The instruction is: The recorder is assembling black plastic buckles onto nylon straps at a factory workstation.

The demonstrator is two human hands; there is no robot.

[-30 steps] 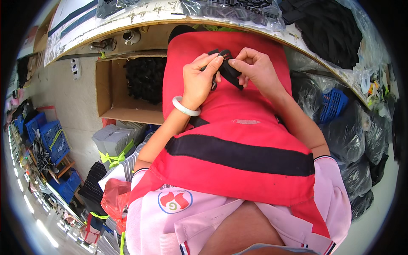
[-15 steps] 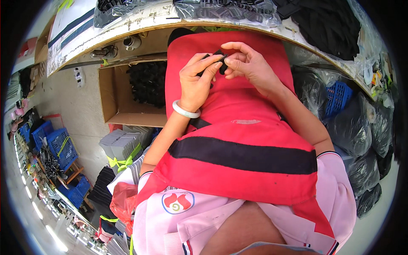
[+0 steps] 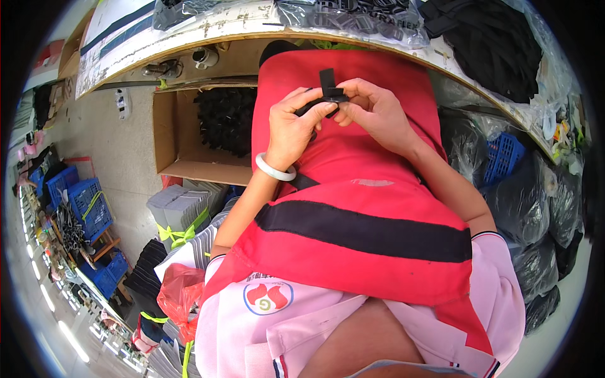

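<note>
Over my lap, in front of the red apron [image 3: 353, 151], both hands meet at a short black webbing strap [image 3: 326, 79] whose free end sticks straight up. At its base is a small dark piece [image 3: 335, 96], perhaps a plastic buckle, partly covered by fingertips. My left hand [image 3: 293, 123], below a pale bangle [image 3: 275, 167] on the wrist, pinches the strap from the left; more black material shows under its fingers. Thumb and fingers of my right hand [image 3: 377, 113] are closed on the right side of the same piece.
A cardboard box [image 3: 205, 171] of black pieces stands left of my lap. The worktable [image 3: 208, 34] ahead carries a clear bag of buckles [image 3: 353, 22] and a black strap pile [image 3: 482, 47]. Bagged bundles [image 3: 523, 189] and a blue basket [image 3: 504, 157] lie right; grey stacks [image 3: 179, 211] sit left.
The strap end now stands upright above my fingers, where before the black pieces were mostly hidden in the left hand. My right hand's raised fingers have closed in on the piece.
</note>
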